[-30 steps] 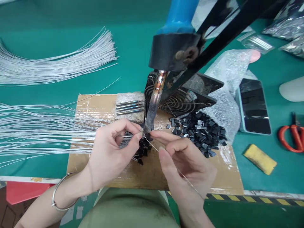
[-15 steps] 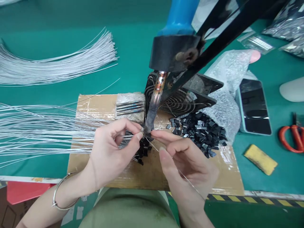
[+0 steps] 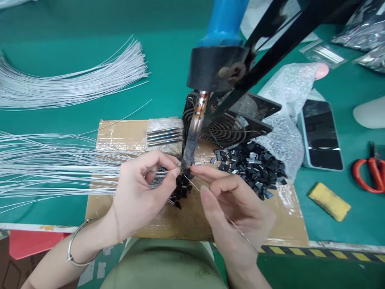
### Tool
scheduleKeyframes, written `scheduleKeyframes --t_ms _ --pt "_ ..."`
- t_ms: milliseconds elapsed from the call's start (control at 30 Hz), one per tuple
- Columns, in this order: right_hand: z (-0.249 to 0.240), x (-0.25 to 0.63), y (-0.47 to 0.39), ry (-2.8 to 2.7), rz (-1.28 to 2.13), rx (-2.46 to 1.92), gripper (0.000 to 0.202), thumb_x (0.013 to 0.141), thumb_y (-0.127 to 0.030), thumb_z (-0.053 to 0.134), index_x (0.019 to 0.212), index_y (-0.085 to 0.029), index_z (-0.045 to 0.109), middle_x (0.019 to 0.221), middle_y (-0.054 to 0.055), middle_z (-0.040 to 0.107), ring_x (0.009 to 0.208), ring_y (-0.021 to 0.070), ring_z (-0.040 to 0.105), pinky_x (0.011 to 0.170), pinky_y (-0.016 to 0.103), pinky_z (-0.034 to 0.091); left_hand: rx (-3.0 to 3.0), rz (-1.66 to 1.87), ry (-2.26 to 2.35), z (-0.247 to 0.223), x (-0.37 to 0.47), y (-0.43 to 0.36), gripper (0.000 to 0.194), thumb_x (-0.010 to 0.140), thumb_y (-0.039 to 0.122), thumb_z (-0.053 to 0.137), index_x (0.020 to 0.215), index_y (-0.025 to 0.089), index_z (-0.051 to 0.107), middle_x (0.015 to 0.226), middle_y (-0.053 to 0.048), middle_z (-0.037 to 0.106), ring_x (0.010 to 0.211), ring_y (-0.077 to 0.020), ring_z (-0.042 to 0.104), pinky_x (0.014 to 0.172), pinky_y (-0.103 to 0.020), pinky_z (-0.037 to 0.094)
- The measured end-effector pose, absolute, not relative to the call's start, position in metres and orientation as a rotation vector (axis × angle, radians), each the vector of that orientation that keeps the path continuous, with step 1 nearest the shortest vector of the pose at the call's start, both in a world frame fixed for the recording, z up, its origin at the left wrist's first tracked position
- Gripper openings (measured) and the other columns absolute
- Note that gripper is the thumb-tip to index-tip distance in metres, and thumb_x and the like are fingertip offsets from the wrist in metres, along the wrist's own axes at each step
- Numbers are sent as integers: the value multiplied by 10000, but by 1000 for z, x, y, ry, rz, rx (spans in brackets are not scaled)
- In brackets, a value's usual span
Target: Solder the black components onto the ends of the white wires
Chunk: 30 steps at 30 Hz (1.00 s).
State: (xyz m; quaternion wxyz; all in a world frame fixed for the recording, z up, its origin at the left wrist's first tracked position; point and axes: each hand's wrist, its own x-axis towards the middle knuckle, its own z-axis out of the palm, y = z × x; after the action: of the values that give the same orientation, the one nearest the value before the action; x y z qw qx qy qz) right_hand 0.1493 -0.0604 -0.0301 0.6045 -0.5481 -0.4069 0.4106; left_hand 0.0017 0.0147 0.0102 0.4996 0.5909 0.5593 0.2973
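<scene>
Just below the tip of a stand-mounted soldering iron (image 3: 195,128), my two hands meet. My left hand (image 3: 142,190) is closed, thumb and index finger pinching the end of a grey wire (image 3: 161,174); the exact end is hidden by the fingertips. My right hand (image 3: 237,204) holds a thin solder wire (image 3: 240,231) between thumb and fingers, and the strand runs up to the iron tip. Its index fingertip reaches close beside the tip; whether it also touches a small part there, I cannot tell. Black-ended wires (image 3: 182,186) lie beneath the hands.
Cardboard (image 3: 168,226) covers the work spot. A black fan (image 3: 222,124) stands behind the iron, near a heap of small black pieces (image 3: 255,168). Metal rods (image 3: 164,136) rest on a pad. Wire bundles (image 3: 90,88) lie left; a phone (image 3: 321,134), yellow sponge (image 3: 330,201) and red-handled tool (image 3: 374,174) lie right.
</scene>
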Motion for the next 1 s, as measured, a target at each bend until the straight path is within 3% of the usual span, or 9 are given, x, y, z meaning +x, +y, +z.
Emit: scheduleKeyframes --t_ms 1000 --pt "-30 145 -59 -955 887 -1303 192 944 -90 682 827 -235 640 1187 51 825 1084 200 791 1009 342 607 1443 704 1340 8 2 15 105 874 149 691 773 174 683 884 -34 769 677 -122 607 560 -250 395"
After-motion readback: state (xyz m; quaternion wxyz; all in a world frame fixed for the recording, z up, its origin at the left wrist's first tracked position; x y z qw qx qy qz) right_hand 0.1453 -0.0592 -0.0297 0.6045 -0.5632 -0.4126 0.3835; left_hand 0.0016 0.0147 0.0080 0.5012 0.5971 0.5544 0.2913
